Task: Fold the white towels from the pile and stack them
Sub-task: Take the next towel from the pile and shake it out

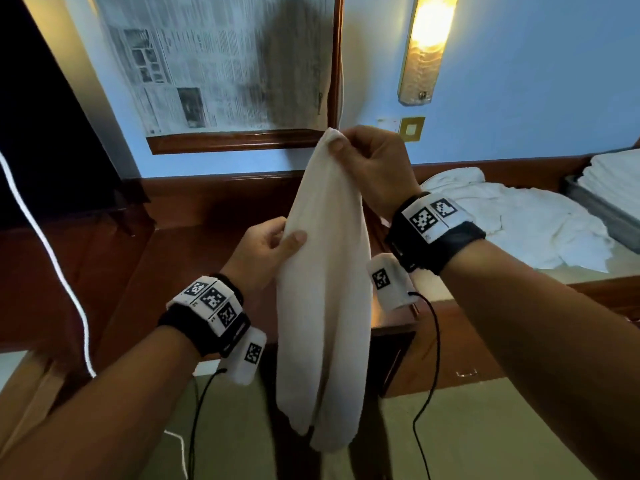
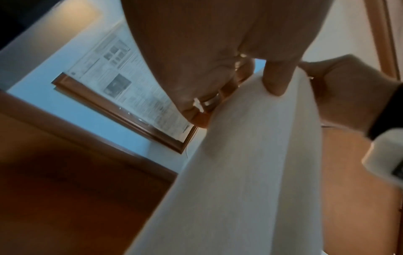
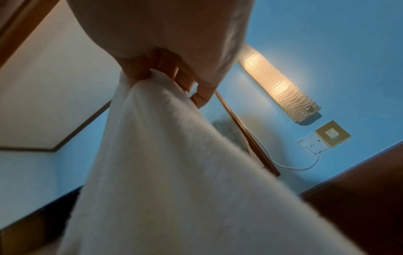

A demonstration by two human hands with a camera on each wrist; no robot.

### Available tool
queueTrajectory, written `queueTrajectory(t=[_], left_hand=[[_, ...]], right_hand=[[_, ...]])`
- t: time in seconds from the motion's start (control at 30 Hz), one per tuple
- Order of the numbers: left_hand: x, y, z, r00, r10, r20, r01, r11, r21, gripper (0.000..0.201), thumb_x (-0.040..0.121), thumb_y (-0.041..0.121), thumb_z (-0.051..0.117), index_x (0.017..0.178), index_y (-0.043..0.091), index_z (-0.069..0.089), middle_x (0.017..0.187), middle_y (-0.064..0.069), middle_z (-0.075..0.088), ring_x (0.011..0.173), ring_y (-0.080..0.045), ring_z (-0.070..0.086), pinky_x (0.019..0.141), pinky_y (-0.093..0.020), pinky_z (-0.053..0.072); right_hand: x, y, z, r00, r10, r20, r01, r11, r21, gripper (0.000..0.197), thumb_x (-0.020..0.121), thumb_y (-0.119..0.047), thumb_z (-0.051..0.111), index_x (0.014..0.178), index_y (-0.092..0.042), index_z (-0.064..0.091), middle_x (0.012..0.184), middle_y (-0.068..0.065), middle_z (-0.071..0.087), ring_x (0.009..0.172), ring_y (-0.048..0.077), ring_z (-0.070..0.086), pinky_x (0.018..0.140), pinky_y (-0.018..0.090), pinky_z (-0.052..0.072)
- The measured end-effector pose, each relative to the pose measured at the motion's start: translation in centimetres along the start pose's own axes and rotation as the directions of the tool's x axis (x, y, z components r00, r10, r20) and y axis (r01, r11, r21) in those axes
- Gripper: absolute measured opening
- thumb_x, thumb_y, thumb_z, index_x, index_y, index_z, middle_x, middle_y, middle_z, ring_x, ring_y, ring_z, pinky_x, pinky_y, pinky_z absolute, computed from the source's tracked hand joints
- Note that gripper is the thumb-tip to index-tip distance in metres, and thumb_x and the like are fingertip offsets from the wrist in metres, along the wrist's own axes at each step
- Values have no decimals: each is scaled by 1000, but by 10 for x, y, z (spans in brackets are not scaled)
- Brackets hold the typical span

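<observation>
A white towel [image 1: 323, 306] hangs long and narrow in the air in front of me. My right hand [image 1: 349, 148] pinches its top corner up near the picture frame; the right wrist view shows those fingers [image 3: 150, 72] bunched round the cloth [image 3: 170, 172]. Lower down, my left hand [image 1: 284, 237] pinches the towel's left edge between thumb and fingers, as the left wrist view shows with the thumb [image 2: 274, 81] pressed on the fabric [image 2: 250, 163]. A loose pile of white towels [image 1: 512, 220] lies on the surface at right. Folded towels [image 1: 616, 178] are stacked in a grey tray [image 1: 602, 213].
A framed newspaper [image 1: 221, 67] hangs on the blue wall, with a lit wall lamp [image 1: 427, 46] and a switch plate [image 1: 411, 129] to its right. Dark wooden furniture [image 1: 194, 216] runs below. Black cables [image 1: 429, 375] dangle from my wrist bands; a white cord [image 1: 45, 251] hangs at left.
</observation>
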State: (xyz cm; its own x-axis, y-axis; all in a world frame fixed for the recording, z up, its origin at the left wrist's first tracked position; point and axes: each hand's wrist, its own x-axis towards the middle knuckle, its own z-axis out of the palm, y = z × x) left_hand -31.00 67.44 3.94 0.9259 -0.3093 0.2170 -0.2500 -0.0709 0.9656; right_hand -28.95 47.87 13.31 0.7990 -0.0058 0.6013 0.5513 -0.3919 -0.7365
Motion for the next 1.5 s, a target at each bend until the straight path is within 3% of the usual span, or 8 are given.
queueTrajectory(t=[0.1,0.33,0.47,0.63,0.8,1.13,1.27,1.5], left_hand=[[4,-29,11,1000,-15,-26,13,998,-66,47,83,46,74,110,9,68,106,-14,75,97,-34,72,80,-45,60],[17,-74,27,999,-13,-41,14,999,37,82,67,77,68,92,-2,67,81,-11,65,72,-17,58,65,-33,45],[47,-61,38,996,27,-91,-9,982,190,51,85,55,59,81,4,61,69,-2,54,65,-14,46,62,-36,39],[69,-18,48,985,138,104,-169,893,418,19,94,27,65,75,29,65,65,10,59,61,-5,51,64,-31,43],[57,6,37,976,184,119,-215,912,350,16,90,38,69,91,23,74,79,-9,70,69,-26,64,67,-44,53],[-7,-59,-16,981,-182,-67,191,967,170,23,87,24,75,103,8,72,101,-14,75,85,-20,72,75,-44,60],[-27,-93,-37,949,-311,-48,311,903,295,59,68,67,79,102,19,72,98,-4,76,93,-27,72,84,-54,58],[-48,-104,-57,960,-235,-154,276,893,355,69,64,72,63,89,8,61,86,-15,66,79,-32,65,69,-43,53]], right_hand=[[14,-3,-16,997,-34,-71,30,998,-48,13,97,-21,61,95,-20,74,84,-17,67,78,-5,60,74,18,51],[16,23,-52,991,-3,-134,-25,977,-212,15,97,-22,57,91,-24,70,83,-7,68,81,7,62,75,23,48],[-4,32,-60,960,203,194,-132,936,-327,15,96,-27,62,83,-25,70,84,-8,66,76,0,59,75,24,45],[-40,49,-41,748,359,559,-13,849,-528,16,88,-25,73,102,-20,77,132,-14,50,110,2,50,90,12,38],[-45,64,-23,858,214,468,61,861,-506,14,88,-23,71,100,-24,76,100,-5,57,93,17,58,88,45,51],[14,40,-20,993,61,103,-34,969,-243,17,92,-20,64,99,-11,77,103,4,64,94,19,61,87,33,52],[28,37,-11,995,86,46,-73,971,-228,18,95,-21,63,106,-15,75,105,2,64,97,19,60,84,28,50],[30,74,-13,978,205,27,-176,891,-419,18,95,-24,61,102,-17,76,100,3,60,97,26,59,85,33,46]])
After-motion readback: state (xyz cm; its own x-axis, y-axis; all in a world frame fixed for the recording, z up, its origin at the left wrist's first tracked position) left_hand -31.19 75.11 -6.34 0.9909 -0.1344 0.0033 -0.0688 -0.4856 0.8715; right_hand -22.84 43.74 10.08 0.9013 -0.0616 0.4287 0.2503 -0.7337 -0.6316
